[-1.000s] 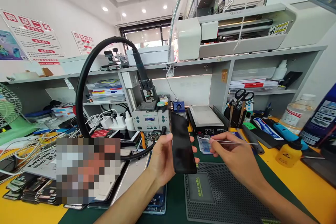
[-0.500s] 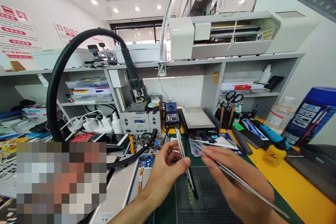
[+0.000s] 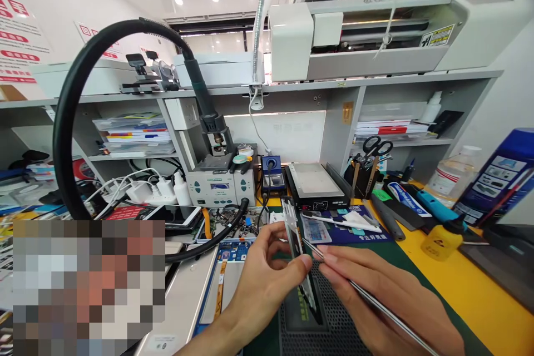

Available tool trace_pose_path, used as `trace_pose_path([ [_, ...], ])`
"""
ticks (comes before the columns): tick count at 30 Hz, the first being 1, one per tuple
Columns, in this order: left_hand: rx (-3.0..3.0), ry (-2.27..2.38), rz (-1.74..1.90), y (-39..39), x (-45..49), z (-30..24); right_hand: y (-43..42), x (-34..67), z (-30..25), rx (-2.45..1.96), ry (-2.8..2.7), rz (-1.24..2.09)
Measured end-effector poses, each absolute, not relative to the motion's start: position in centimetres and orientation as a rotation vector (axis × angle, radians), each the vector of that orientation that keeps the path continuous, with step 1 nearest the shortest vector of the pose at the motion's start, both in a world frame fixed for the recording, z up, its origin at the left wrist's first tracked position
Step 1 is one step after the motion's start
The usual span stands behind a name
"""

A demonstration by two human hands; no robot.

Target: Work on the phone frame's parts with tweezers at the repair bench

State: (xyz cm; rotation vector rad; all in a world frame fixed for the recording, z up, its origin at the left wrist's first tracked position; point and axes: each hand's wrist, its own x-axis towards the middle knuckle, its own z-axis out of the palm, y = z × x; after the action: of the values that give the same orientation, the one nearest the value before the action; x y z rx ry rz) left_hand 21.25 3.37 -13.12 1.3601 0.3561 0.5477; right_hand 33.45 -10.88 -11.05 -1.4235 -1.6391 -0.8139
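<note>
My left hand (image 3: 267, 281) grips a thin phone screen (image 3: 307, 293) with silver and black parts, tilted up on edge between the thumb and fingers. Its lower end hangs over a dark perforated pad (image 3: 342, 311). Pinched in my right hand (image 3: 387, 289) is a pair of metal tweezers (image 3: 377, 306). The tips reach the right side of the screen near its middle; whether they touch it I cannot tell. The face of the screen turned away from me is hidden.
A hot plate (image 3: 315, 181) and a soldering station (image 3: 219, 186) stand behind the hands. An opened tablet (image 3: 223, 283) lies to the left, under a black hose (image 3: 67, 105). A yellow bottle (image 3: 440, 242) and a clear bottle (image 3: 454, 175) stand at the right.
The tweezer tips have come closer to the right side of the screen. My left hand has turned the screen slightly, so more of its surface shows. The camera view has shifted a little.
</note>
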Motion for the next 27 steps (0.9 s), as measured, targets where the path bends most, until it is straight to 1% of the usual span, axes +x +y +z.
trace_pose_path([
  [5, 1.367, 0.384, 0.598, 3.5, 21.4, -13.0, -11.0, 33.5, -11.1, -1.45, -1.682, -0.808],
  [21, 1.36, 0.432, 0.595, 3.4, 21.5, -12.7, -10.9, 33.8, -12.4, -1.433, -1.674, -0.755],
  [25, 1.334, 0.442, 0.613, 3.3, 21.5, -12.8, -10.8, 33.8, -11.9, -1.436, -1.701, -0.758],
  [27, 1.216, 0.427, 0.583, 3.5, 21.5, -12.8, -10.8, 33.6, -11.4, -1.426, -1.677, -0.771],
])
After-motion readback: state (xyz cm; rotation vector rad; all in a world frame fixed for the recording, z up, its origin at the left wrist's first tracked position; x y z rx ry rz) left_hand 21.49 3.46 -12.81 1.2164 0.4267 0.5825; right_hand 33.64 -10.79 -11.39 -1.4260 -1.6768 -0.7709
